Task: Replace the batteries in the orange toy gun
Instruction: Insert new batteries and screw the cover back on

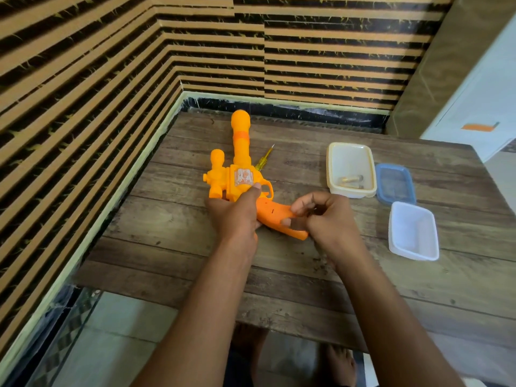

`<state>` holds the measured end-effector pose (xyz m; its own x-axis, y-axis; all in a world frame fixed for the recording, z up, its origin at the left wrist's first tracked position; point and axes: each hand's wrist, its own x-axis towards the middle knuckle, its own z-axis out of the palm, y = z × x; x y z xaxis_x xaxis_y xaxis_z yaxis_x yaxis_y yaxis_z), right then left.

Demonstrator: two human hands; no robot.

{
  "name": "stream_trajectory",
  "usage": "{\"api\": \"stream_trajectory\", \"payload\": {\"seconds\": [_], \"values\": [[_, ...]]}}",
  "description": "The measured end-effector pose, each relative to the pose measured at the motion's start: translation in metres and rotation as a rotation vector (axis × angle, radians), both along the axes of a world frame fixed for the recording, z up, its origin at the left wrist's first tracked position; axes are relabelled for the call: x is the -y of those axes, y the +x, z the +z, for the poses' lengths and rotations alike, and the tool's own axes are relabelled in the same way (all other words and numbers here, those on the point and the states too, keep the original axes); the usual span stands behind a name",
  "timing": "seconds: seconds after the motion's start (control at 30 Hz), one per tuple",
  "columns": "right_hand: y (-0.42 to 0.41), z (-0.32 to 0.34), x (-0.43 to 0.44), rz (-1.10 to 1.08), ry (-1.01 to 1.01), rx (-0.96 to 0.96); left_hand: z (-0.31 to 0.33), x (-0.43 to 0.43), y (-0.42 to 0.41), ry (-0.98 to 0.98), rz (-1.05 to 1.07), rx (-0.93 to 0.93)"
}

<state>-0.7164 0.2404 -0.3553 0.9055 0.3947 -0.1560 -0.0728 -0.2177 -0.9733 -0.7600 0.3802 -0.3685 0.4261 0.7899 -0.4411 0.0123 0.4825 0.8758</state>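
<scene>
Both grips on the orange toy gun (240, 163), centre frame on the surface (195, 261).
The left grip (234, 216) is clamped round its body, the right grip (326, 216) curled on the handle at lower right; further up, a yellow screwdriver (264, 160) lies beside the barrel, and batteries (350, 179) sit in a cream tub (349, 152).

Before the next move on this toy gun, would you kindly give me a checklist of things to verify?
1. The left hand grips the orange toy gun on the table: ok.
2. The right hand pinches the gun's grip: ok.
3. Whether the battery cover is off: cannot tell, the right hand hides it.
4. The batteries lie in the cream container: ok.
5. The screwdriver lies within reach behind the gun: ok.
</scene>
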Motion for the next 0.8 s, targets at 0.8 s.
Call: {"api": "stream_trajectory", "payload": {"seconds": [0.8], "values": [[0.084,-0.002,-0.095,0.464,-0.896,0.956,-0.002,-0.027,-0.005,-0.09,0.128,0.06]]}}
